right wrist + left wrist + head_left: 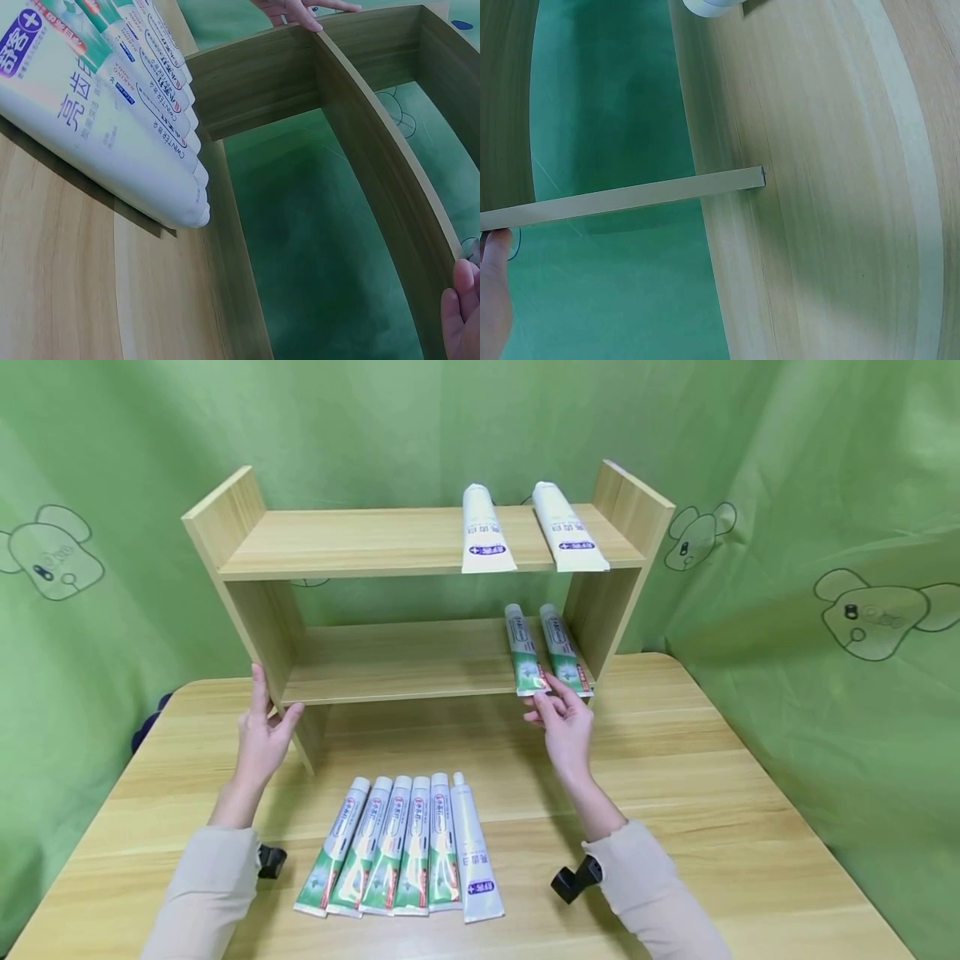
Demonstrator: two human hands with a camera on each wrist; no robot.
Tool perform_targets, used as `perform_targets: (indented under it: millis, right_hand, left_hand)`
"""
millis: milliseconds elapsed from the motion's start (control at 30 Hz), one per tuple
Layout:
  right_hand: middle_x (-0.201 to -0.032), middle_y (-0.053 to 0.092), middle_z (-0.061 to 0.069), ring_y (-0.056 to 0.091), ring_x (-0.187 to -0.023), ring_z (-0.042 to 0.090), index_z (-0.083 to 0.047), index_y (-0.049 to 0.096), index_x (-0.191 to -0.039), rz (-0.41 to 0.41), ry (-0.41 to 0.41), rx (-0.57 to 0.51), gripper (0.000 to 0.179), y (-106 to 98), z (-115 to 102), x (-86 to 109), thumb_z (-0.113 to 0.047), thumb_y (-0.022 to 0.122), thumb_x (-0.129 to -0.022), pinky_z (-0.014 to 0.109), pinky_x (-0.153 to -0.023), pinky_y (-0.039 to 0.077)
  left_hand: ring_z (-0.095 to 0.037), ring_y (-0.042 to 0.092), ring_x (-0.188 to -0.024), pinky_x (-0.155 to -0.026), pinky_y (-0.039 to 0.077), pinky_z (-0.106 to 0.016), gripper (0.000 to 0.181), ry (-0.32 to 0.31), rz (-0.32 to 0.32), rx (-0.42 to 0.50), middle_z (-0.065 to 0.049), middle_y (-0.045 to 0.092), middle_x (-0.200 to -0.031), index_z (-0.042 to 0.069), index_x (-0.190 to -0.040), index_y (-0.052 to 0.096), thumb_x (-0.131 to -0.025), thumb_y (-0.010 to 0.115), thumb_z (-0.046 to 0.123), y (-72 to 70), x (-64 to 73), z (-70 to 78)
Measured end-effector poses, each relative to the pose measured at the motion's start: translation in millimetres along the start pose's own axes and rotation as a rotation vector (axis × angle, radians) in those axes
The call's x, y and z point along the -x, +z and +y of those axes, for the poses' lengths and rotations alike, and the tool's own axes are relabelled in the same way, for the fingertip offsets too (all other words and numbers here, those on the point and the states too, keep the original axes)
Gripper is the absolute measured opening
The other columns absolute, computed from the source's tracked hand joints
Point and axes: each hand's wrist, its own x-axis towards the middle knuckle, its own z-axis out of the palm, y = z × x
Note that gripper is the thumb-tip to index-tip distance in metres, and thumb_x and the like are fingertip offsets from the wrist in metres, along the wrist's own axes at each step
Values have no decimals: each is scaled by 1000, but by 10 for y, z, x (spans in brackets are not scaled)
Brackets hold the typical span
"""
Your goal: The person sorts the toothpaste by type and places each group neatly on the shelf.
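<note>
My right hand [567, 731] is at the front edge of the middle shelf, its thumb and fingers pinching the flat end of a green-and-white toothpaste tube [525, 647] lying there. To the right of it lies a matching tube [561, 647] on the same shelf. My left hand [264, 739] rests against the left side panel [255, 610] of the wooden rack, index finger pointing up and thumb spread toward the middle shelf's front edge. The right wrist view shows that left hand [300, 11] at the far panel. In the left wrist view, part of the left hand [493, 300] shows beside the panel.
Two white tubes [486, 531] lie on the top shelf [352, 539], toward the right. On the table [712, 810] in front, several green-and-white tubes [393, 847] lie in a fanned row, with a white tube [474, 852] at its right end. A green curtain hangs behind.
</note>
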Motion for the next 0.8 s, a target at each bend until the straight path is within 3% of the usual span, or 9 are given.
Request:
perform_targets:
  millis: [500, 800]
  right_hand:
    - [-69, 65, -9, 61, -54, 7, 9, 53, -117, 8, -31, -8, 29, 11, -11, 7, 5, 53, -88, 23, -61, 59]
    - [-72, 66, -1, 59, -52, 7, 12, 53, -115, 16, 2, -54, 28, 71, -17, -10, 7, 52, -88, 22, -60, 59]
  left_hand:
    - [-60, 45, -103, -83, 44, -7, 88, 10, 7, 8, -42, 36, -127, 38, -145, 10, -85, 58, -5, 5, -3, -10]
    - [-60, 45, -102, -83, 43, -5, 87, 24, 7, 9, -43, 38, -124, 36, -146, 11, -85, 59, -4, 8, -5, 2]
